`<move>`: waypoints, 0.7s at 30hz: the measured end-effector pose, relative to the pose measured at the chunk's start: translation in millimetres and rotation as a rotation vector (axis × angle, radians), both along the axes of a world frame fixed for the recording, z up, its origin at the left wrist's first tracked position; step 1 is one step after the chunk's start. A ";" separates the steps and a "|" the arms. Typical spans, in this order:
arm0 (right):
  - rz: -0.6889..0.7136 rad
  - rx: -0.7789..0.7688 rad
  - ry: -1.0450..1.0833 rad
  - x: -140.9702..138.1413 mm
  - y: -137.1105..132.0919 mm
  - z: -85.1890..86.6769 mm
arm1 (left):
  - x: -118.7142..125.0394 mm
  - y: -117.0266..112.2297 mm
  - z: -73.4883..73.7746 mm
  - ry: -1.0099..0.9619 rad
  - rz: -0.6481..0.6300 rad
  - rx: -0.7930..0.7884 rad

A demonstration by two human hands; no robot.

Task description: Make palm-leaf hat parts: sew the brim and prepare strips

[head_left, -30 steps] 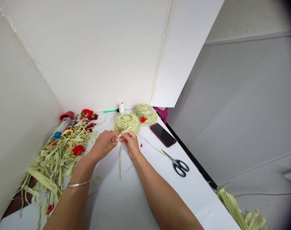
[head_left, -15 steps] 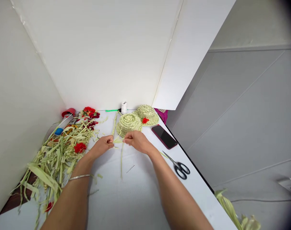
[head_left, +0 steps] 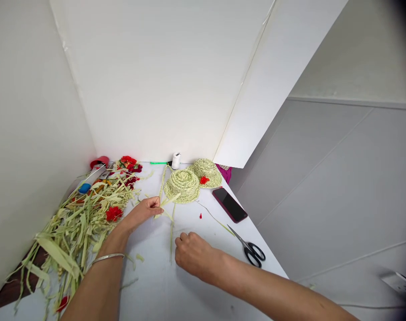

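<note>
My left hand (head_left: 146,211) is closed in a pinch on pale green corn husk strips (head_left: 168,201), whose loose ends fan out to the right. A narrow husk braid (head_left: 162,183) runs up behind that hand beside the nearer woven husk hat (head_left: 183,185). My right hand (head_left: 192,254) rests low over the white tabletop, knuckles up and fingers curled; whatever is in them is hidden. A thin husk strip (head_left: 171,236) lies just left of it. The second woven hat (head_left: 205,169), with a red flower (head_left: 204,180) on its brim, stands behind the first.
Scissors (head_left: 251,249) and a phone (head_left: 230,205) lie near the table's right edge. A heap of husk strips (head_left: 79,227) with red flowers (head_left: 113,213) covers the left side. A white thread spool (head_left: 176,160) and a green-handled tool (head_left: 160,163) sit by the back wall.
My right hand has let go of the husk strips and come down toward me, over where a needle lay. My left hand still pinches the strips. The view has shifted slightly.
</note>
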State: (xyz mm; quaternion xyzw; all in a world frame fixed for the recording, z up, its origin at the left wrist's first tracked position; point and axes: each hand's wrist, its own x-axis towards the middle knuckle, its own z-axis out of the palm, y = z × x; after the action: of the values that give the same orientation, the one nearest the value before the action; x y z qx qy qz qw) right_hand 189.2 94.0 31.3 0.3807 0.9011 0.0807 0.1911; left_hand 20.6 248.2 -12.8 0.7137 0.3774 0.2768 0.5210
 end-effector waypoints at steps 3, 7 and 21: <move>-0.010 -0.010 -0.032 -0.1 -0.6 2.5 | -0.6 1.3 -1.2 -0.001 0.012 -0.003; -0.020 -0.043 -0.085 -6.6 -7.8 8.8 | -0.6 3.0 -4.1 0.003 0.030 -0.008; -0.343 -0.184 0.501 30.9 44.0 54.8 | -1.2 5.5 -10.0 -0.032 0.018 -0.017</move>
State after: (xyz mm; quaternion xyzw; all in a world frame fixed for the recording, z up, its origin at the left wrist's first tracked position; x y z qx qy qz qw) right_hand 220.1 138.0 86.1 0.5164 0.8462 -0.1311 0.0078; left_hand 19.4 253.6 -22.9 0.7012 0.3779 0.2897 0.5306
